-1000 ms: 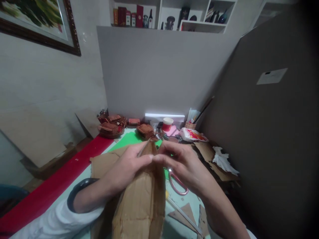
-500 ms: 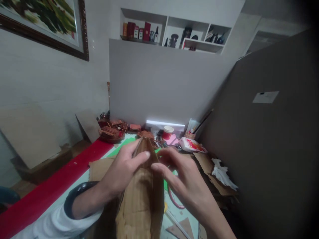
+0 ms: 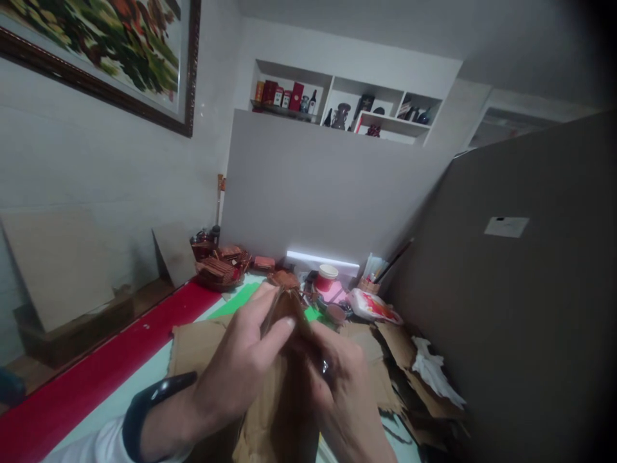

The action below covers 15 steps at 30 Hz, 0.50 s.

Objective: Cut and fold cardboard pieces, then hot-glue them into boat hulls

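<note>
A folded piece of brown cardboard (image 3: 267,405) stands in front of me, its two sides meeting in a narrow peak at the far end. My left hand (image 3: 248,350) is closed on its left side near that peak, thumb laid over the inner face. At the right side, my right hand (image 3: 344,379) is curled up against the cardboard. A small shiny spot glints between its thumb and fingers; what it belongs to is hidden. A dark band circles my left wrist.
Flat cardboard (image 3: 197,341) lies left on the table, with torn cardboard (image 3: 371,350) and crumpled white paper (image 3: 436,370) to the right. Further back are a red-and-white tub (image 3: 326,278), a basket of brown pieces (image 3: 219,273) and a stick holder (image 3: 369,285). Grey panels (image 3: 332,193) rise behind.
My right hand has gone from loosely spread fingers to a closed grip against the cardboard's right side. My left hand keeps its hold. The view has tilted upward slightly.
</note>
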Tool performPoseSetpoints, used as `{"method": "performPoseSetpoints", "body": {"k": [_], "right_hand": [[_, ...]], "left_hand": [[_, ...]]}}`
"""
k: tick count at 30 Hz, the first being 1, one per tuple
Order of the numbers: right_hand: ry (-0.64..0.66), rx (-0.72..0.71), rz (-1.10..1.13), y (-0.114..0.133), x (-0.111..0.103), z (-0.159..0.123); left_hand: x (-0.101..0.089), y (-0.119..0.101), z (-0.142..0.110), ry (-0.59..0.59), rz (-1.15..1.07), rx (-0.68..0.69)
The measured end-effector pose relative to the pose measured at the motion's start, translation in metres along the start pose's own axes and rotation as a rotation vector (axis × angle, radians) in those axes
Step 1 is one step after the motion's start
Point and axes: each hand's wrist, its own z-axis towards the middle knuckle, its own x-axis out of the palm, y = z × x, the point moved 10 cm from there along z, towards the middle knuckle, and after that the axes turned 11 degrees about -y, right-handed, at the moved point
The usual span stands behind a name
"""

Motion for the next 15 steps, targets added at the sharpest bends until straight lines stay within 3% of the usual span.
{"method": "performPoseSetpoints", "body": {"k": [6,10,12,15], "right_hand": [[0.065,-0.086,-0.197,-0.002,0.001,-0.001],[0.061,-0.167,-0.421,0.001,-0.018,-0.001],[-0.04,-0.182,-0.384,0.01,-0.035,0.002],[-0.141,-0.156,-0.129,0.022,-0.05,0.006]], "left_hand": [[0.006,0.004,0.003,0.042,-0.065,-0.045],[0.014,0.004,0.005,0.116,-0.107,-0.09],[0.018,0.002,0.004,0.163,-0.137,-0.118],[0.027,0.001,-0.004,0.269,-0.195,-0.189]]}}
